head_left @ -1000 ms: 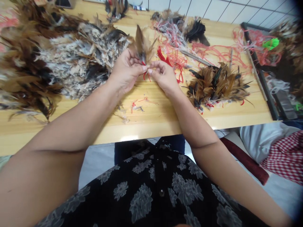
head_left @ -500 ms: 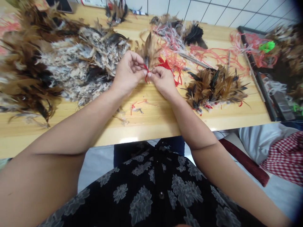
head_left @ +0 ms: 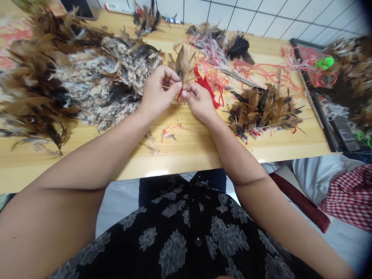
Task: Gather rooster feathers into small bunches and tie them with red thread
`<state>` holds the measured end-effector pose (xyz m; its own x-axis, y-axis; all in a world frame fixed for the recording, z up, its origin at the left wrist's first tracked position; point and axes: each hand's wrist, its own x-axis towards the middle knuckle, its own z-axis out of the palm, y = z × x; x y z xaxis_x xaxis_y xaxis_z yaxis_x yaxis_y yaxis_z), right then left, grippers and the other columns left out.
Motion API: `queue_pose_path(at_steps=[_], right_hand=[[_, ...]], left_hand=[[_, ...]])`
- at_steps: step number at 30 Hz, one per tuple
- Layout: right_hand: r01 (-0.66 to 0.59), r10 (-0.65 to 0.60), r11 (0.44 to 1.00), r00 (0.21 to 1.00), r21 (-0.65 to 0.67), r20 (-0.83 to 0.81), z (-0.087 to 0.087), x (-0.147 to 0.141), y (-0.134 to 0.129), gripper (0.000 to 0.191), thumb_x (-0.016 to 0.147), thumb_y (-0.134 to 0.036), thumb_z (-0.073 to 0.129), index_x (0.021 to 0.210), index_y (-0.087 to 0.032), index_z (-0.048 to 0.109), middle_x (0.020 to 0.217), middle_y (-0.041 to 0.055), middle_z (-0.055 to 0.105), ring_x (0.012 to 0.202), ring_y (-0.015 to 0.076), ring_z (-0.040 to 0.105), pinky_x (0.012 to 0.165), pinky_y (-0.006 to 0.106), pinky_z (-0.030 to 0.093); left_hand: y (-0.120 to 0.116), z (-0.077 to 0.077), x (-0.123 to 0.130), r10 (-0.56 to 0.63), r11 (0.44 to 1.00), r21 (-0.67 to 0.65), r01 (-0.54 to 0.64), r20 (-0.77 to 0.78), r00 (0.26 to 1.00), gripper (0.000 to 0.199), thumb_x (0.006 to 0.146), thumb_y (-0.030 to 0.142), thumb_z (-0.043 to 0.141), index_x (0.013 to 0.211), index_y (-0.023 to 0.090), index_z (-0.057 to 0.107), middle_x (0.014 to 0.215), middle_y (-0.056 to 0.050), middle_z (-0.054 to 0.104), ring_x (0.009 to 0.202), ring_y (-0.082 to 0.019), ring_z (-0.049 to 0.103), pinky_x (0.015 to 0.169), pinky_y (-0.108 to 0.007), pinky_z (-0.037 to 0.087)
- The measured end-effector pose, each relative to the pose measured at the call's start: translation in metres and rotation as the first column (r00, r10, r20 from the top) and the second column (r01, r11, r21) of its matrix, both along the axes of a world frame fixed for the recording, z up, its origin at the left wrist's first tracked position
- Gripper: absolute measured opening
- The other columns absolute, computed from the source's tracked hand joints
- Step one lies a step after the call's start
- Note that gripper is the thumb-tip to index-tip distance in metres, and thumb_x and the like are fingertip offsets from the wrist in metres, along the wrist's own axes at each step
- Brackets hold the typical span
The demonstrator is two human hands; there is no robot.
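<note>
My left hand (head_left: pixel 159 90) is closed in a pinch at the base of a small bunch of brown feathers (head_left: pixel 182 64), whose tips point away from me. A short red string (head_left: pixel 179 96) shows at the base of the bunch, between my fingertips. Close beside it, my right hand (head_left: pixel 200 101) pinches with thumb and forefinger, apparently on the string's end; the fingers partly hide it. Just behind my right hand lies a bundle of red strings (head_left: pixel 207 84) on the wooden table (head_left: pixel 186 155).
On the left spreads a large heap of brown and whitish feathers (head_left: pixel 95 81). At right lies a pile of brown feather bunches (head_left: pixel 261 108) with red ties. Pink plastic strings (head_left: pixel 255 69) tangle behind, near a thin stick (head_left: pixel 240 78). A dark-edged tray (head_left: pixel 312 95) stands far right.
My left thumb has moved up a little against the feather base, and less red string shows between the hands. The whole view has shifted slightly.
</note>
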<state>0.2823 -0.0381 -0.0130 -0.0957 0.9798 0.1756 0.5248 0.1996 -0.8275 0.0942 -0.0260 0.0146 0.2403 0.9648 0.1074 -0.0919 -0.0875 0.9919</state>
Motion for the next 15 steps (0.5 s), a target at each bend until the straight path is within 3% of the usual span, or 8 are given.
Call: queue_pose_path(at_steps=[7,12,15], right_hand=[[-0.031,0.030,0.999,0.999,0.028,0.015,0.000,0.001,-0.002,0.028,0.123,-0.036,0.069,0.100,-0.029,0.055,0.106,0.0025,0.070,0.117,0.0250,0.074,0.118,0.044,0.065],[-0.069,0.067,0.997,0.995,0.018,0.075,0.004,0.002,-0.001,0.031,0.121,-0.030,0.071,0.096,-0.030,0.052,0.113,0.0060,0.075,0.128,0.0290,0.075,0.127,0.049,0.063],[-0.066,0.067,0.998,0.989,-0.015,0.130,0.009,-0.001,0.001,0.037,0.118,-0.022,0.073,0.092,-0.030,0.048,0.118,0.0090,0.076,0.135,0.0306,0.074,0.134,0.050,0.060]], left_hand=[[0.003,-0.003,-0.001,0.035,0.999,0.039,-0.033,-0.036,0.999,0.039,0.106,0.014,0.106,0.107,0.024,0.068,0.100,-0.002,0.072,0.133,-0.029,0.069,0.112,-0.037,0.048],[0.008,-0.010,-0.004,-0.112,0.994,-0.011,0.112,0.034,0.993,0.041,0.107,0.020,0.108,0.105,0.026,0.067,0.095,-0.002,0.072,0.156,-0.033,0.063,0.124,-0.039,0.047],[0.008,-0.011,-0.003,-0.089,0.995,-0.035,0.090,0.013,0.996,0.040,0.106,0.018,0.105,0.101,0.025,0.066,0.092,-0.002,0.071,0.153,-0.032,0.066,0.123,-0.038,0.048]])
